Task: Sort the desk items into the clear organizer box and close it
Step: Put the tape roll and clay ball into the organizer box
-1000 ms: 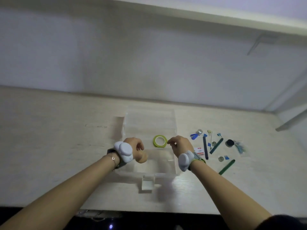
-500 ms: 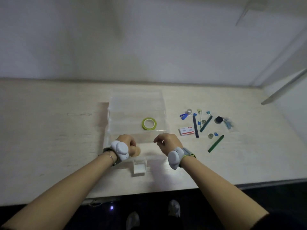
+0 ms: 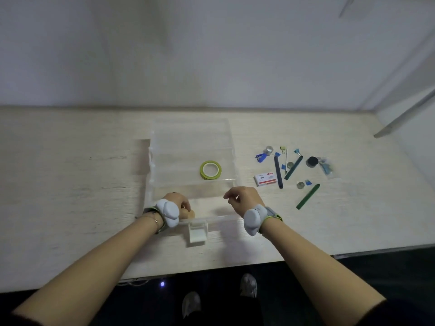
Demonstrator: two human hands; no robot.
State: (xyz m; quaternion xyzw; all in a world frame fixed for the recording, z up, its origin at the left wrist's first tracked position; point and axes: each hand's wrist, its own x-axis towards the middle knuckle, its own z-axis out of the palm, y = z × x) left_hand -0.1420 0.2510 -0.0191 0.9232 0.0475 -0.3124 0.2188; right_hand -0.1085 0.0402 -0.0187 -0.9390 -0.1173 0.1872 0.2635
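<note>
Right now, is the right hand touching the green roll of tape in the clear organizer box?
Apart. The head view shows the right hand near the clear organizer box front, with bare box floor between its fingertips and the green roll of tape.

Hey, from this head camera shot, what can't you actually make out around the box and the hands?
- Left hand: its fingertips are hidden behind its own knuckles and wristband, so its grip is unclear.
- Clear organizer box: dividers and lid edges are too faint to trace.
- Small clips and round bits: too small to identify.
- Small plastic bag: contents blurred.
- White box label: unreadable.
</note>
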